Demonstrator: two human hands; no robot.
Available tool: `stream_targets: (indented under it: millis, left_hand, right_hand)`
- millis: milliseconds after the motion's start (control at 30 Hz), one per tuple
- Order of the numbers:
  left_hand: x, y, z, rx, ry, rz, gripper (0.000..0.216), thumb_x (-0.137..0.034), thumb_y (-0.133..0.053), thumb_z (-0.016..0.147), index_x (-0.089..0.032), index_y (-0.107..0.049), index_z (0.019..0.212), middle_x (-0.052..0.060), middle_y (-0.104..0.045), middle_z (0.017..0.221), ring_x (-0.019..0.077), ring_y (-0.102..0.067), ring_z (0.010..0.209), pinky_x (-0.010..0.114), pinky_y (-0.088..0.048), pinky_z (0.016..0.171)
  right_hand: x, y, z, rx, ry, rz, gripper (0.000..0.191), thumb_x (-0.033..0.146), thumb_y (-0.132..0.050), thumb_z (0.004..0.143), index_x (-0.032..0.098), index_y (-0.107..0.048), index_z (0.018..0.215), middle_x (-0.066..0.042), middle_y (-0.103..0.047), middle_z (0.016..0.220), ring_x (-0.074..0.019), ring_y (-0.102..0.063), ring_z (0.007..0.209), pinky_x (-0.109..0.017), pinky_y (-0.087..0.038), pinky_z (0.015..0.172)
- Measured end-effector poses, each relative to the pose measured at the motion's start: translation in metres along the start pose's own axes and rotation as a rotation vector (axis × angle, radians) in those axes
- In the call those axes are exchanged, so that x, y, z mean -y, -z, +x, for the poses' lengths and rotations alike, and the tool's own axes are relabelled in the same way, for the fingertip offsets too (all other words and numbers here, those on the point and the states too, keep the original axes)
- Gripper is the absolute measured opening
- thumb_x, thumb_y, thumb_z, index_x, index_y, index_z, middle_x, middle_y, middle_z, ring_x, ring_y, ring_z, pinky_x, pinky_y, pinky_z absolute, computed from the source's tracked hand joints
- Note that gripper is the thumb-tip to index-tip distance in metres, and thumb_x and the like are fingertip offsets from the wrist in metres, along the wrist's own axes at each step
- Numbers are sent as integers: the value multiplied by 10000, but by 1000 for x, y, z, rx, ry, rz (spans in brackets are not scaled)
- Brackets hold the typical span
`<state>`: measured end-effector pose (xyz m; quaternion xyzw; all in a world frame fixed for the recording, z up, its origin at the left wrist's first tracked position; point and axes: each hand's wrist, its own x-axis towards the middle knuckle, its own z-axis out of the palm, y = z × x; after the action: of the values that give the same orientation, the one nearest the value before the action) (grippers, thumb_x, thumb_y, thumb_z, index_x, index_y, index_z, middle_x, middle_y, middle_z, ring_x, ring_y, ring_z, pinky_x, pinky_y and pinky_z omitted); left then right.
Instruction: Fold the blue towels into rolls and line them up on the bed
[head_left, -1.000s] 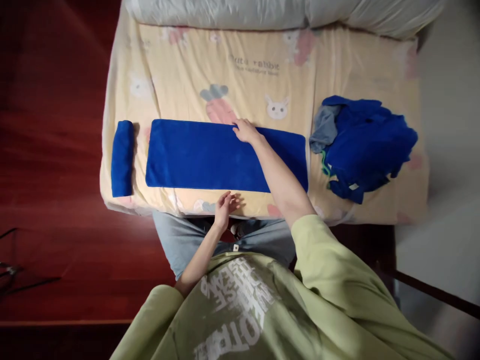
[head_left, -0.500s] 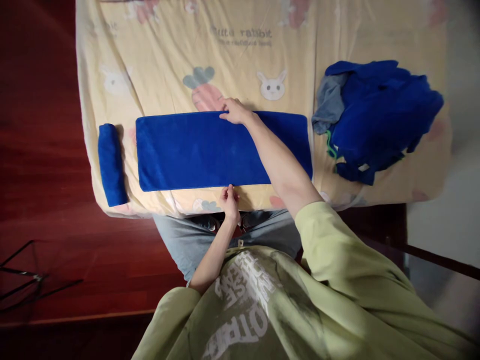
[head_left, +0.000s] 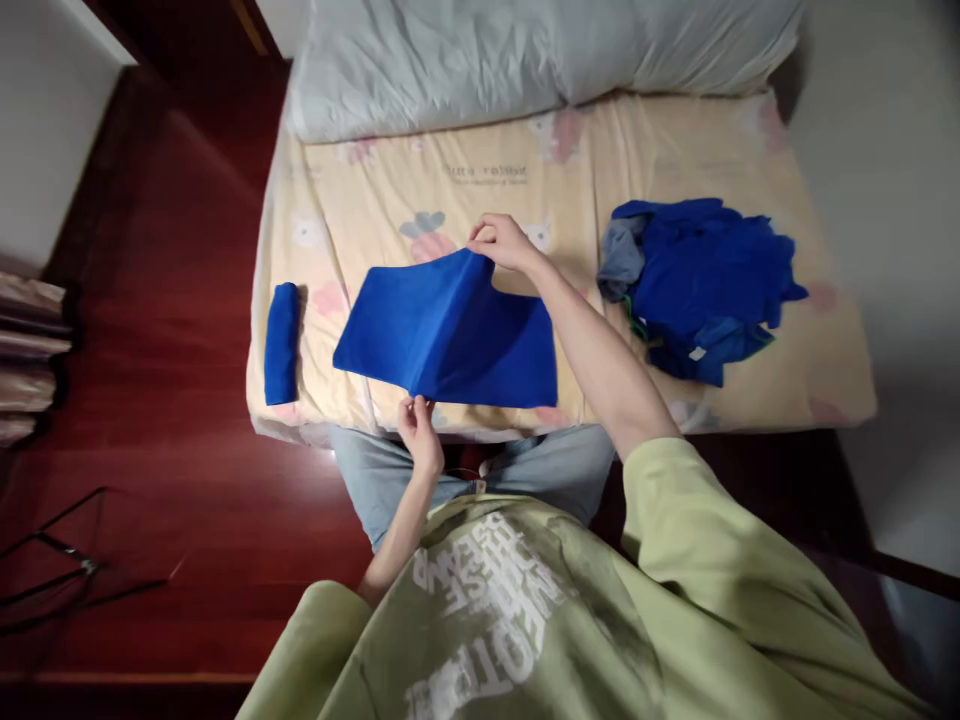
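Note:
A blue towel (head_left: 397, 315) lies across the bed, its middle lifted into a raised ridge while both ends rest on the sheet. My right hand (head_left: 504, 242) pinches the far edge of that ridge. At the near edge, my left hand (head_left: 421, 432) pinches the same towel between thumb and fingers. To the left lies a rolled blue cloth (head_left: 281, 345), apart from both hands. On the right sits a heap of crumpled blue cloths (head_left: 705, 275) with a grey-blue piece (head_left: 622, 255) at its left side.
The bed has a yellow sheet (head_left: 360, 215) printed with rabbits and carrots. A large pale grey bundle of bedding (head_left: 450, 70) spans its far end. A black metal stand (head_left: 82, 560) is on the red wood floor (head_left: 195, 300) at left; a pale wall (head_left: 885, 250) is at right.
The towel was flat and is now lifted along a crosswise ridge, pinched by both hands. The view has tilted up, showing the grey bedding bundle.

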<state>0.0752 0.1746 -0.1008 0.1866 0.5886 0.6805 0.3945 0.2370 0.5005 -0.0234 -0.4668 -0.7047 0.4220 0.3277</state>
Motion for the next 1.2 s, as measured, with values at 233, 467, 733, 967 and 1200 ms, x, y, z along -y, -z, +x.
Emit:
stream_targets:
  millis: [233,467,733,967,1200]
  left_hand:
    - [-94,43,52,-73,-262,150,409,-585,-748,881,-211,-627,994,1,-653,859,145,-674,842,267,-575,819]
    - [-220,41,125,110,-425,285,299,-390,-822,881,-171,-648,985,7,-674,850,106,-629,752,246,-557,766]
    - [-305,22,153,226,-670,360,300,-166,-731,959,-10,-644,1199,-43,-643,831,3,-585,719,416,-545,1020]
    - [-320,32,135,239,-705,330,431,-334,-878,858,-36,-718,1125,-20,-687,808,43,-615,733,467,-578,1033]
    - [-327,44,87,404,-577,307,542,-351,-996,699,-63,-767,1096,35,-750,891,162,-722,867,516,-605,1035]
  right_hand:
    - [56,28,-61,-84,92,173,399,530,-897,775,232,-675,922,-24,-740,820,-233,-732,881,-431,-663,816]
    - [126,45,-109,-139,234,201,434,602,-860,811,230,-720,986,-31,-760,869,-241,-750,958,-436,-668,865]
    - [179,43,-121,-243,374,136,407,598,-816,860,231,-741,1021,-30,-753,938,-237,-747,1039,-390,-656,915]
    - [186,50,-146,-232,358,159,388,562,-818,876,247,-734,1087,-12,-748,881,-241,-755,1015,-373,-670,846]
    - [184,82,-200,-297,315,167,361,532,-869,825,241,-770,1013,-43,-783,915,-262,-785,910,-400,-679,734]
